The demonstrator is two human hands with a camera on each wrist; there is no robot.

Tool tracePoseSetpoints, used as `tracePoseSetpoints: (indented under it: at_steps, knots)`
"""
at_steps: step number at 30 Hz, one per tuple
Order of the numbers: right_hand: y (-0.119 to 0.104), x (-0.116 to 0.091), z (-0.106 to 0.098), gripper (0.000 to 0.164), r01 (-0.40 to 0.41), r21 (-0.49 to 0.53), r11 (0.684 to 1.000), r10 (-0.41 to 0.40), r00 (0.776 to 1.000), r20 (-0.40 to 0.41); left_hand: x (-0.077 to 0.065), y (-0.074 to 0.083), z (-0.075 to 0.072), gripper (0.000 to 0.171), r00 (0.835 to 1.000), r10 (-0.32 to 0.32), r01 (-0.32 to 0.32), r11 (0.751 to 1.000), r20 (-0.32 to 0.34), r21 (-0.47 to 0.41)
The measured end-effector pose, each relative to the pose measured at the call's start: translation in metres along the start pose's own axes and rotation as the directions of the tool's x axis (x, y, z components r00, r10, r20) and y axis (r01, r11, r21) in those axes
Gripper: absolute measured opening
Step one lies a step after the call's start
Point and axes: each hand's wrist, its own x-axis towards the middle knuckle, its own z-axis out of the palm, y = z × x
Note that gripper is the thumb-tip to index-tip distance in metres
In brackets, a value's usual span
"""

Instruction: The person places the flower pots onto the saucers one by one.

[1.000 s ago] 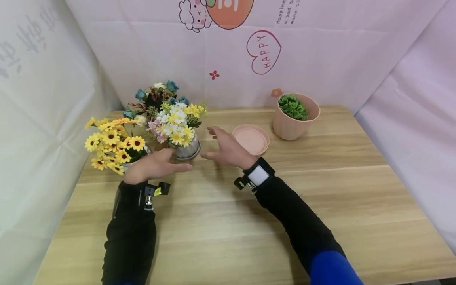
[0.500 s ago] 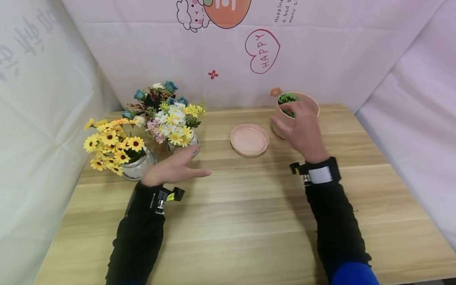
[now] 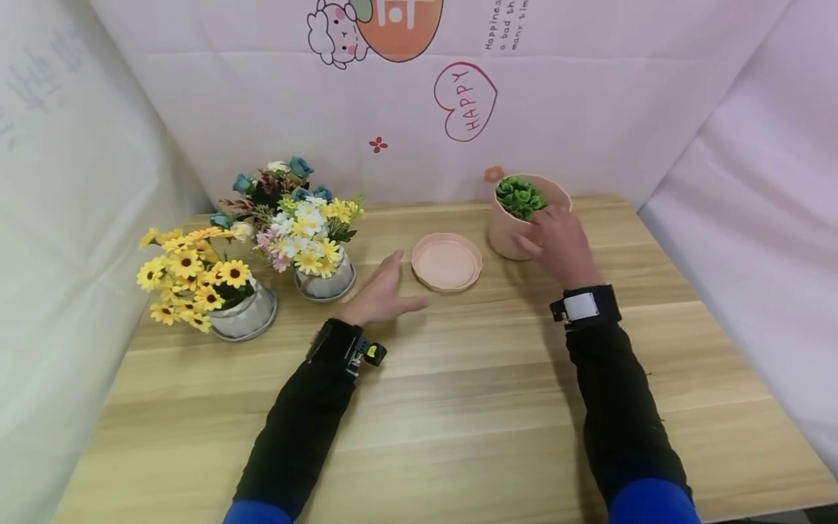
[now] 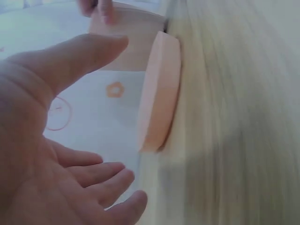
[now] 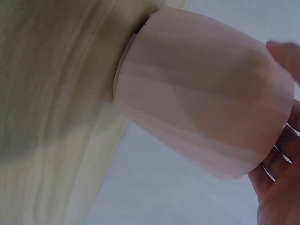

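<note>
At the back right stands a pink flower pot (image 3: 503,234) with a green artificial succulent (image 3: 517,196) inside it. My right hand (image 3: 563,244) grips the pot's near rim, fingers over the edge and thumb against the outer wall (image 5: 201,93). A shallow pink saucer (image 3: 447,262) lies on the table left of the pot. My left hand (image 3: 380,295) hovers just left of that saucer, thumb and fingers spread and holding nothing. From the left wrist, the saucer (image 4: 159,93) appears edge-on beyond the fingertips.
Left of my left hand stand several potted artificial flowers: a white-and-yellow daisy pot (image 3: 324,280), a yellow sunflower pot (image 3: 242,313) and a blue rose bunch (image 3: 275,185) behind them. A printed white cloth (image 3: 563,109) hangs along the wooden table's (image 3: 471,422) back edge.
My right hand has left the daisy pot's side, crossed right and taken hold of the pink pot's rim. My left hand has moved right, away from the flowers, to beside the saucer.
</note>
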Motion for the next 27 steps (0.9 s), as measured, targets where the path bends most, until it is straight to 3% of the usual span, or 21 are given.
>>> tracePoseSetpoints:
  at_steps: [8,14,27]
  knots:
    - [-0.004,-0.004,0.006,0.026,-0.039,0.022,0.999,0.04,0.997,-0.06,0.03,0.001,0.015,0.123,0.997,0.028,-0.033,0.997,-0.072,-0.069]
    - [-0.011,-0.008,0.012,0.027,-0.11,0.045,0.993,0.114,0.987,-0.114,0.044,0.0,0.021,0.119,0.992,0.097,-0.101,0.994,-0.085,-0.044]
    - [-0.019,-0.004,0.013,0.031,-0.203,0.044,0.978,0.206,0.976,-0.076,0.059,0.001,0.024,0.116,0.995,0.073,-0.074,0.997,-0.071,-0.007]
